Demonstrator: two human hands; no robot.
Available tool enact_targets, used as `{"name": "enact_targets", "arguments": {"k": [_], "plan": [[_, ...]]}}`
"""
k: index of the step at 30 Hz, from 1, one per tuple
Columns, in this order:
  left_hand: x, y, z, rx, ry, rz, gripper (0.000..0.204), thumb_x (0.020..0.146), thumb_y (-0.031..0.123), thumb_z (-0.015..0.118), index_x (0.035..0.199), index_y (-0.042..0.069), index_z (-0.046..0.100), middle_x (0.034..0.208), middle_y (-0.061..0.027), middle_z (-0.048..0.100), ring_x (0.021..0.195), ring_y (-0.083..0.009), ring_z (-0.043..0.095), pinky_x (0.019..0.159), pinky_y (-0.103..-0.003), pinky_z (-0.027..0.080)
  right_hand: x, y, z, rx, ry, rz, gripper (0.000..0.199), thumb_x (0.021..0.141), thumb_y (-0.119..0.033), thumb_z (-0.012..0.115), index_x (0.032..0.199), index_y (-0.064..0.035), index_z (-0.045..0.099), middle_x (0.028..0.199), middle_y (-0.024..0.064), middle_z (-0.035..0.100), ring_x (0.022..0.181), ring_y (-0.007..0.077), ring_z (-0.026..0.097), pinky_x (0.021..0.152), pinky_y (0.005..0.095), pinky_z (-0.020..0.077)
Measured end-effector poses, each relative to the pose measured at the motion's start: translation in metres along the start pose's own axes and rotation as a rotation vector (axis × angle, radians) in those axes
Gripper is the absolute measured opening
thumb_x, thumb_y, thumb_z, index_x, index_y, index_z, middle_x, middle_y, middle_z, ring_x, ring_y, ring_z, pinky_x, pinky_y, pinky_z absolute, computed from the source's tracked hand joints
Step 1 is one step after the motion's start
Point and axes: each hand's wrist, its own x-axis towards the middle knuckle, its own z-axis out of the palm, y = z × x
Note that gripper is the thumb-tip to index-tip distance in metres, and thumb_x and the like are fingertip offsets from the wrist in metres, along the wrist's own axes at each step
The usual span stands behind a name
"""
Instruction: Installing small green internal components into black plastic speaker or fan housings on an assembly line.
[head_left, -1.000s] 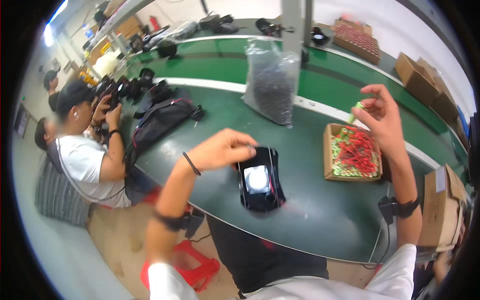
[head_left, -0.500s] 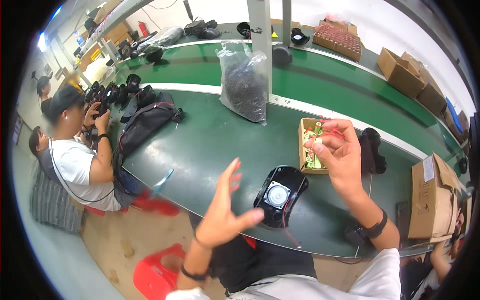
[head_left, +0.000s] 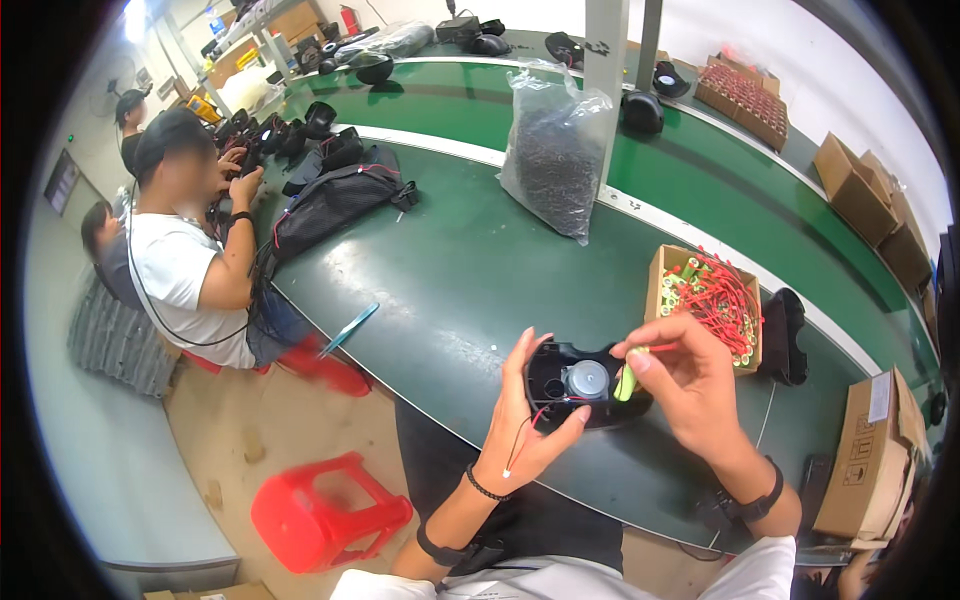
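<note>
My left hand (head_left: 522,425) grips the left end of a black plastic speaker housing (head_left: 546,366), its thumb over the near rim. A round silver speaker (head_left: 587,379) is set in the middle of the housing. A thin red and black wire hangs from it across my left wrist. Between the thumb and fingers of my right hand (head_left: 695,385) is a green battery cell (head_left: 626,383), tilted over the housing's right end. Behind that hand stands a cardboard box (head_left: 656,284) full of green cells with red wires.
Right of the box lies a black housing part (head_left: 787,335). A clear bag of dark parts (head_left: 552,165) leans by the post. Blue tweezers (head_left: 350,330) lie at the table edge. A large carton (head_left: 868,455) stands right. A co-worker (head_left: 195,255) sits left; a red stool (head_left: 325,510) stands below.
My left hand has taken hold of the speaker housing and turned it. My right hand has come from the box to the housing with a green cell. The view has shifted left.
</note>
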Motion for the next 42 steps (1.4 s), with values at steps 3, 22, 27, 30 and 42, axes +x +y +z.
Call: {"name": "enact_targets", "arguments": {"k": [3,22,27,30,42], "plan": [[0.001,-0.002,-0.002,0.028,-0.035,0.026,0.102,0.082,0.01,0.081,0.16,-0.002,0.016,0.154,-0.0238,0.043,0.137,-0.0313,0.051,0.115,-0.041,0.04,-0.005,-0.004,0.008,-0.011,-0.021,0.028,0.02,0.099,0.001,0.066,0.118,0.0035,0.065,0.11,0.0105,0.068,0.105,0.0165,0.069,0.094,0.03,0.0576],[-0.005,-0.011,-0.004,0.168,-0.118,0.255,0.109,0.077,0.005,0.084,0.16,-0.005,0.014,0.156,-0.0268,0.039,0.139,-0.047,0.043,0.116,-0.05,0.038,-0.011,-0.002,0.026,-0.692,-0.157,-0.341,0.022,0.079,0.0,0.083,0.1,-0.0013,0.076,0.097,0.011,0.076,0.079,0.0234,0.075,0.066,0.031,0.0598],[-0.005,-0.012,-0.004,0.159,-0.118,0.275,0.108,0.076,0.001,0.083,0.16,-0.005,0.015,0.156,-0.027,0.038,0.139,-0.0466,0.043,0.116,-0.049,0.038,-0.02,0.005,0.025,-0.701,-0.146,-0.354,0.021,0.079,0.0,0.083,0.098,-0.0013,0.075,0.1,0.0117,0.076,0.081,0.0236,0.075,0.067,0.0317,0.0603],[-0.002,-0.01,-0.003,0.172,-0.128,0.287,0.108,0.075,0.001,0.083,0.159,-0.004,0.015,0.157,-0.0269,0.038,0.139,-0.0464,0.043,0.116,-0.049,0.038,-0.018,0.005,0.022,-0.714,-0.177,-0.415,0.02,0.079,0.0,0.083,0.096,-0.0011,0.074,0.1,0.0112,0.075,0.081,0.0235,0.074,0.067,0.0317,0.0601],[-0.015,-0.013,-0.014,0.194,-0.14,0.22,0.099,0.08,0.003,0.08,0.158,-0.003,0.02,0.156,-0.0273,0.036,0.14,-0.0465,0.041,0.118,-0.05,0.035,-0.013,-0.003,0.035,-0.806,-0.319,-0.523,0.022,0.074,0.002,0.08,0.095,0.0008,0.073,0.101,0.0106,0.071,0.073,0.0242,0.067,0.06,0.0333,0.0539]]}}
